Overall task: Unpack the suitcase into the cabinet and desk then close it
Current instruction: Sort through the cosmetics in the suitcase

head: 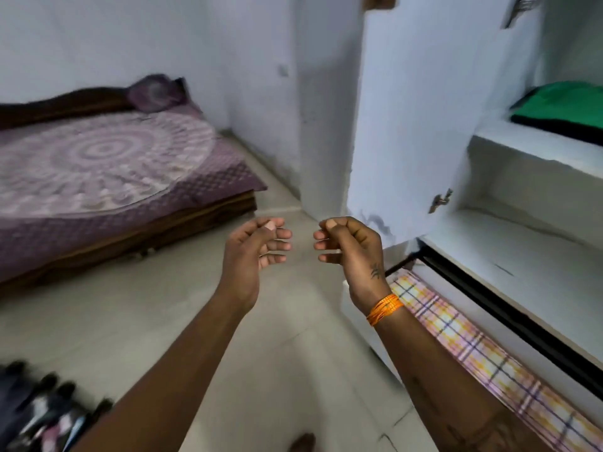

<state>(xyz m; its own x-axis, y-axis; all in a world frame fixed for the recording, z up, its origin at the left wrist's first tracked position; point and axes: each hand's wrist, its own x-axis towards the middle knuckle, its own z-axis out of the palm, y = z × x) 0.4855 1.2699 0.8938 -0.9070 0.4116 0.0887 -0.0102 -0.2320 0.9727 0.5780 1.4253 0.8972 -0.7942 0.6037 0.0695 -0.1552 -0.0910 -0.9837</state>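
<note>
White cabinet [489, 158] open at right, green cloth [561, 106] on shelf; left hand [257, 246] and right hand [349, 246] loosely curled, empty, near each other.

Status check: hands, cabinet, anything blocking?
Left hand and right hand loosely curled, empty. Cabinet door open, green folded cloth on shelf. Nothing in the way.

Both empty hands, left hand [253, 252] and right hand [350, 252], hover beside the open cabinet [522, 148].
</note>
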